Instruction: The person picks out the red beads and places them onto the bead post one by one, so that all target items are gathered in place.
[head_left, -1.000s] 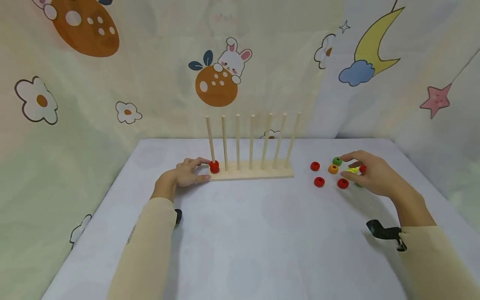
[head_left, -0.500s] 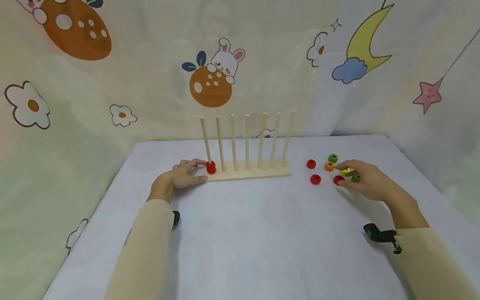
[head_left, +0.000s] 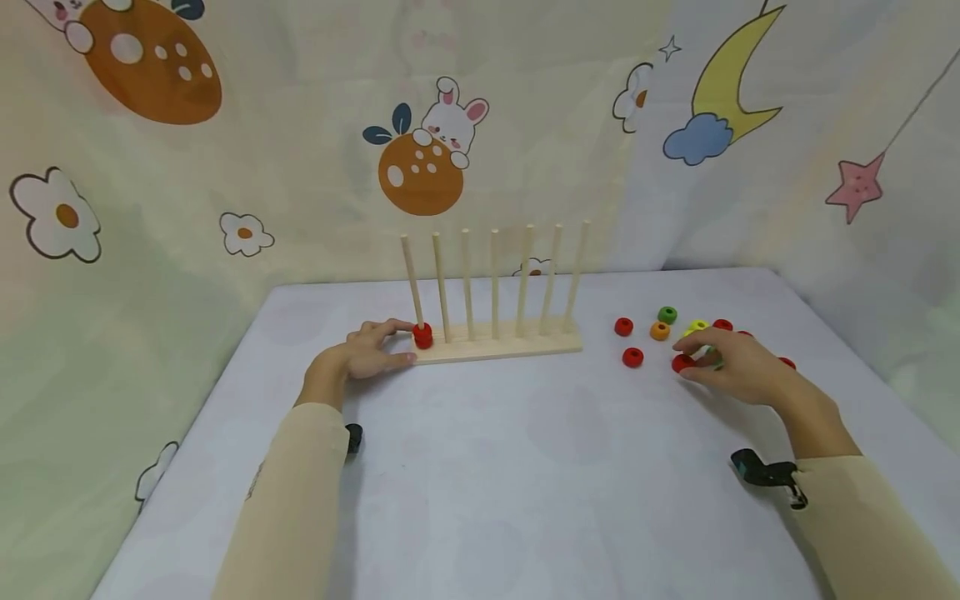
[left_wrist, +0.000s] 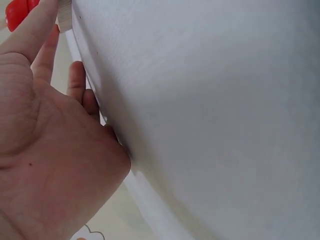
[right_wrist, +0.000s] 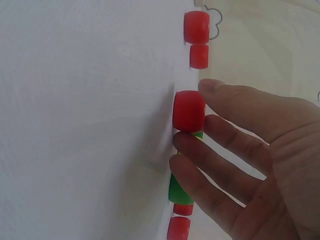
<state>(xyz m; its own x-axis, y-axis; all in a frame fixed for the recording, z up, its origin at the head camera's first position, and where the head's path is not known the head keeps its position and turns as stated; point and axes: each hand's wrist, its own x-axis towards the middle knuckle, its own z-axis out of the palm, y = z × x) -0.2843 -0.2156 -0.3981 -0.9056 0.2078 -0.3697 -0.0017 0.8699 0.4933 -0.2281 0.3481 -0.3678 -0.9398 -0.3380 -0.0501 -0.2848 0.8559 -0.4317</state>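
Observation:
In the head view, a wooden peg rack (head_left: 498, 346) with a row of upright pegs stands at the back of the table. Red beads (head_left: 422, 336) sit at the bottom of its leftmost peg. My left hand (head_left: 365, 350) holds the rack's left end, thumb at the front edge and index finger near the beads. My right hand (head_left: 738, 364) has its thumb and fingers around a red bead (right_wrist: 189, 111) on the table, the thumb touching it in the right wrist view. Part of a green bead (right_wrist: 180, 191) shows behind the fingers.
Loose beads lie about the right hand: red ones (head_left: 632, 357), an orange one (head_left: 660, 331), a green one (head_left: 667, 314) and yellow ones (head_left: 698, 325). A white cloth covers the table (head_left: 480, 475). A patterned curtain (head_left: 315, 167) hangs behind it.
My right hand has moved from above the green and yellow beads toward the front red bead, and its fingers have closed in around it. The left hand stays at the rack.

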